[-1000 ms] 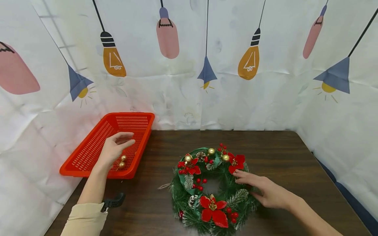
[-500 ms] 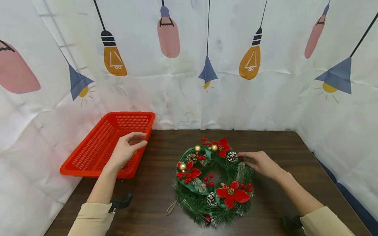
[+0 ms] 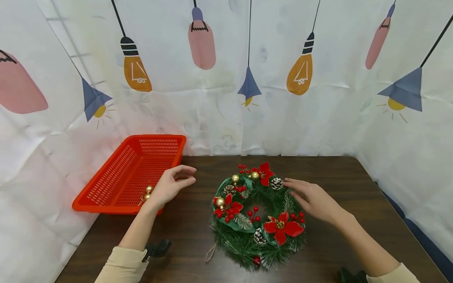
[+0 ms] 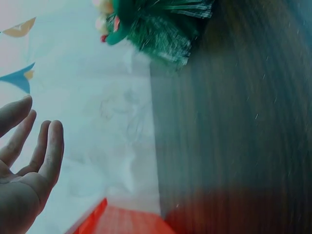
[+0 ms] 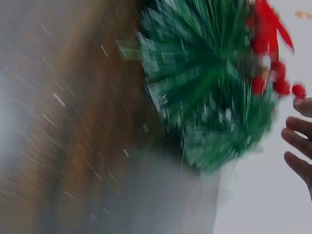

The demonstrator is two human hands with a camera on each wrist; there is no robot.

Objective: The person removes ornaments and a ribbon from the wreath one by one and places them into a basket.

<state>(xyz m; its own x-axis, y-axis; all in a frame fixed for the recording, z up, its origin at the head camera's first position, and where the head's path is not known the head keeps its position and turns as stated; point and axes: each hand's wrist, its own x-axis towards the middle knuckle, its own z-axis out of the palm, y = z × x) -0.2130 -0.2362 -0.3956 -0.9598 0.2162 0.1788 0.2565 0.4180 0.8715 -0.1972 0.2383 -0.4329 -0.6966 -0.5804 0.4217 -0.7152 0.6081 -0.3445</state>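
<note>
Currently the left hand (image 3: 171, 184) hangs in the gap between the basket and the wreath, its thumb apart from loosely bent fingers and nothing held between them. The right hand (image 3: 313, 198) reaches in from the right with its fingers extended and clasping nothing; the fingertips are just beside the wreath's far right pine cone (image 3: 277, 183), though whether they touch it cannot be told.

The Christmas wreath (image 3: 242, 243) lies flat on the dark wood-grain table (image 3: 318, 173), right of the basket. Three red poinsettias sit on it: one at the far side (image 3: 264, 173), one at the left (image 3: 227, 206) and one at the near right (image 3: 282, 228). Three gold baubles (image 3: 235, 178) are on its far and left parts, beside a green ribbon (image 3: 226, 225). A twine loop (image 3: 210, 253) trails at its near left.

At the left stands a red plastic basket (image 3: 106, 184) with perforated walls; gold baubles (image 3: 148, 192) lie inside, towards its near right corner. Behind everything hangs a white fabric backdrop (image 3: 212, 118) printed with lamps and light bulbs.
</note>
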